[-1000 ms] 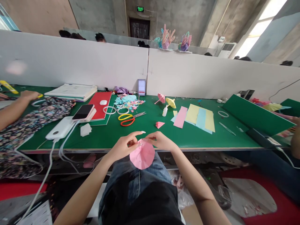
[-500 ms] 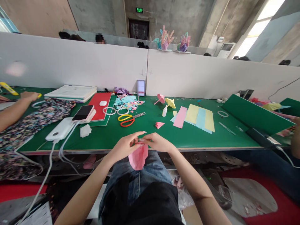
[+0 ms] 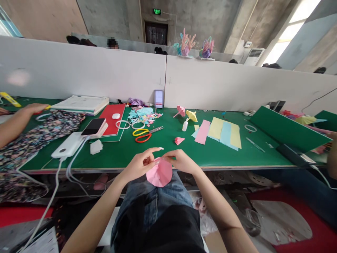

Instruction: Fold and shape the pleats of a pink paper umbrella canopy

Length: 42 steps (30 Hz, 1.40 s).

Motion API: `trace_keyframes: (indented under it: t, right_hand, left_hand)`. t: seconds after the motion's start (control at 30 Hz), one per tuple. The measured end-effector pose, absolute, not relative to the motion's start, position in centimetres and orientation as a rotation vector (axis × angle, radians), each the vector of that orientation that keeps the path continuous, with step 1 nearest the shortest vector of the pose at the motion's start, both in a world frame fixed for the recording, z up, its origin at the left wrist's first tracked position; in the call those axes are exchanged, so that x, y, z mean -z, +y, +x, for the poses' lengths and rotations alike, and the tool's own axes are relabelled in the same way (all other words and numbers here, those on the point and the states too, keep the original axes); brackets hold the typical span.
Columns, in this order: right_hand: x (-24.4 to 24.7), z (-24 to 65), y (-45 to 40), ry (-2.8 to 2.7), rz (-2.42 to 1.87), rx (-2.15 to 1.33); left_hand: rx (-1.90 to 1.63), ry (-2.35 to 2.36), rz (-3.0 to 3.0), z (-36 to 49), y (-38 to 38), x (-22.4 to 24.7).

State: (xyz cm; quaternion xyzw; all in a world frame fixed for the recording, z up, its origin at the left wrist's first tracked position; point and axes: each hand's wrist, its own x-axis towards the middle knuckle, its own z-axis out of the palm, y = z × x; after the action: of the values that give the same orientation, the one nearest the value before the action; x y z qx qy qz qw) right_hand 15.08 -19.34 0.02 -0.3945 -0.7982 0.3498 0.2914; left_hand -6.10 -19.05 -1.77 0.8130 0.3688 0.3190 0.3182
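A round pink paper piece (image 3: pixel 159 174) with creases spreading from its middle hangs over my lap, just off the table's front edge. My left hand (image 3: pixel 142 162) pinches its upper left rim, index finger stretched out above. At the upper right rim, my right hand (image 3: pixel 178 161) grips it between thumb and fingers. Beyond my hands lies a folded pink paper fan (image 3: pixel 179 140). Yellow-and-red-handled scissors (image 3: pixel 147 134) rest to the left, blades apart. Behind the fan stand a small white glue bottle (image 3: pixel 185 125), a pink paper umbrella (image 3: pixel 180 111) and a yellow paper umbrella (image 3: pixel 191 115).
Pink, yellow and blue paper sheets (image 3: pixel 223 133) lie to the right. Paper scraps (image 3: pixel 143 114) are heaped at the back left, near a propped phone (image 3: pixel 158 98). A power bank (image 3: pixel 67 144) with cables sits left. Another person's arm (image 3: pixel 18 121) reaches in at the far left.
The pink paper has turned to face me and now spreads as a full round; before, it hung narrower. My right hand has moved slightly right, away from the left.
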Motion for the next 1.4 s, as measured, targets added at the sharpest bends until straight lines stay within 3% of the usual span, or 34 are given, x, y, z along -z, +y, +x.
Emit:
trace_keyframes:
  t: [0.5,0.7,1.07,1.4]
  right_hand:
    - [-1.0,13.1,-19.5,-2.214,-1.06,-0.785]
    - [-0.8,13.3,-19.5,-2.205,-1.012,-0.849]
    - [0.1,14.5,-19.9,-2.054,-1.009,-1.007]
    - [-0.1,14.4,-20.9,-2.132,-1.176,-0.794]
  left_hand:
    - [-0.776,0.978,2.161,-5.7,-19.4,1.5]
    - [-0.809,1.15,2.218,-5.8,-19.1,1.5]
    - [-0.9,1.034,2.209,-6.0,-19.3,1.6]
    - [-0.938,0.974,2.191,-6.3,-19.3,1.4]
